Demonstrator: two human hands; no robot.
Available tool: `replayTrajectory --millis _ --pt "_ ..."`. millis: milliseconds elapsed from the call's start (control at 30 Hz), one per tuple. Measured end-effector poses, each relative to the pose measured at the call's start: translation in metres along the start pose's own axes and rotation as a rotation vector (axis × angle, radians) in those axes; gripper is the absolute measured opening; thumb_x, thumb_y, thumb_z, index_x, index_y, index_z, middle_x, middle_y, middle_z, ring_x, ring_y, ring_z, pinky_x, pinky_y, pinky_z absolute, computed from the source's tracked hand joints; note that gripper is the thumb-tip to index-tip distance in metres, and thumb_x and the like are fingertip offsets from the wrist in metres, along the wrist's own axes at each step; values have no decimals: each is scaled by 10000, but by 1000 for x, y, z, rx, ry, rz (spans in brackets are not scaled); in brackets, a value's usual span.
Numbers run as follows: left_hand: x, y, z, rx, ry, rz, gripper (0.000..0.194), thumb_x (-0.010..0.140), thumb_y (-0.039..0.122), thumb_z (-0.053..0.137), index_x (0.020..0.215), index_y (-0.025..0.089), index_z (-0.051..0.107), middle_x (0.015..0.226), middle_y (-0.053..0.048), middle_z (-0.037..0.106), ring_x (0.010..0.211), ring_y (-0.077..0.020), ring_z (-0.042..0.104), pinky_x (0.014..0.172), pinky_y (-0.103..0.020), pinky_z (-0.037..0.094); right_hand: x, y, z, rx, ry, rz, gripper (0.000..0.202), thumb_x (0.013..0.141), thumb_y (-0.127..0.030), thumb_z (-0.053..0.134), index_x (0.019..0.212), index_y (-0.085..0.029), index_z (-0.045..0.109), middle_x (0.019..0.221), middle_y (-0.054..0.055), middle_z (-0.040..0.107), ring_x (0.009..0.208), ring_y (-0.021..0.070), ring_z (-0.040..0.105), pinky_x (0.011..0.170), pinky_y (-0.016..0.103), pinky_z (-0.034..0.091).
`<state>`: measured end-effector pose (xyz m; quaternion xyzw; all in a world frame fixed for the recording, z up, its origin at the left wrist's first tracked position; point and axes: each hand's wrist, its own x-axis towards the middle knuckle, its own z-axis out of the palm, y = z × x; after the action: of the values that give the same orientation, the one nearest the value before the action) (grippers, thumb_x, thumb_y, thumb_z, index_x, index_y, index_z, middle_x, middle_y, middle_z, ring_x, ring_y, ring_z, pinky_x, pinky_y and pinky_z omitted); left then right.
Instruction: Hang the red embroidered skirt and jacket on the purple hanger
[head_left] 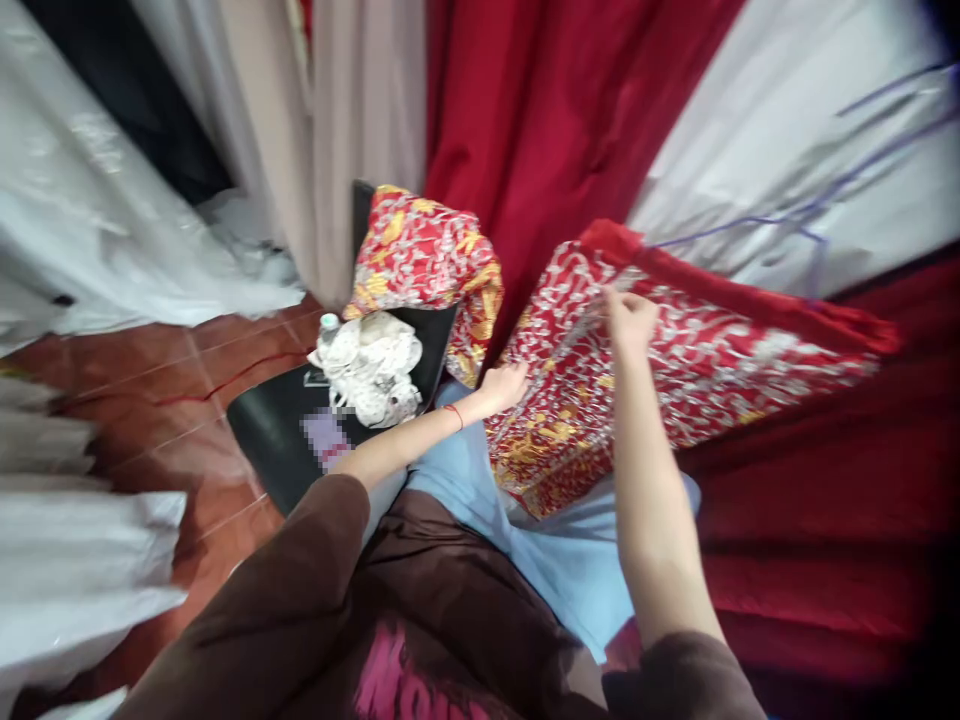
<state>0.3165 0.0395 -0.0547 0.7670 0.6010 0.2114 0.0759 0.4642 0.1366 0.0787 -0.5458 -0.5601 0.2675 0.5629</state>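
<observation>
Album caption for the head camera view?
Left hand on red patterned cloth, right hand over it, white bundle nearby.

Texts, labels, numbers, signs — none can be read here.

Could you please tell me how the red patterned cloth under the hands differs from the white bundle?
The red patterned cloth carries silvery and gold motifs; the white bundle is mostly white. The cloth is spread wide, whereas the bundle is smaller and heaped up. The left hand and right hand are at the cloth; neither is at the bundle. Both look soft.
</observation>
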Motion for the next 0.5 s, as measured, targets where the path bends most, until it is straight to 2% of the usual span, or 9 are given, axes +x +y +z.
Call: replayTrajectory --millis 33,100,200,267,300,367,433,500 --pt "-11 -11 -4 -6 -21 17 281 1005 316 438 1167 148 594 1094 -136 704 1002 -223 683 772 -280 495 -3 7 3 -6 16 -38 343 840 -411 670 604 -182 570 488 -25 554 399 98 442 461 266 384" --pt "-38 -39 -11 -27 -66 87 243 992 328 461 1085 164 615 1044 -100 706 929 -197 682 758 -270 491 -19 22 12 20 -48 -127 363 846 -445 653 601 -195 559 534 5 592 438 104 477 481 272 409" --pt "-97 -94 -19 -105 -100 250 206 986 264 438 981 180 627 1004 -69 695 882 -160 660 783 -253 482 -64 43 27 40 -254 -224 394 831 -522 656 625 -195 578 549 -2 593 459 105 496 505 270 429" --pt "-148 -136 -21 -162 -81 253 230 994 253 412 956 199 632 976 -49 691 899 -147 647 838 -244 479 -100 58 41 47 -418 -222 407 833 -554 647 650 -194 593 552 -14 584 468 107 501 510 266 434" --pt "-176 -157 -21 -150 -22 147 254 1002 260 390 966 200 634 969 -53 688 909 -153 641 854 -253 482 -117 66 49 57 -478 -200 416 836 -569 638 656 -197 592 559 -15 580 478 110 505 510 264 434" --pt "-232 -195 -17 -32 155 -183 300 1011 292 352 1006 198 637 1022 -82 678 984 -194 624 902 -306 488 -148 83 68 83 -555 -128 433 847 -602 609 677 -204 588 579 -15 578 495 115 508 506 261 430" --pt "-284 -224 -8 12 193 -300 325 991 253 332 1041 151 637 1085 -153 659 1071 -265 594 959 -407 478 -175 100 89 99 -624 -69 448 854 -630 580 709 -206 593 610 -7 589 508 120 519 508 261 437" --pt "-324 -241 5 28 196 -349 322 961 245 370 1101 124 634 1194 -201 631 1173 -311 551 1010 -466 452 -199 116 110 89 -698 -50 480 837 -666 577 702 -205 593 627 7 605 513 129 540 504 266 450"
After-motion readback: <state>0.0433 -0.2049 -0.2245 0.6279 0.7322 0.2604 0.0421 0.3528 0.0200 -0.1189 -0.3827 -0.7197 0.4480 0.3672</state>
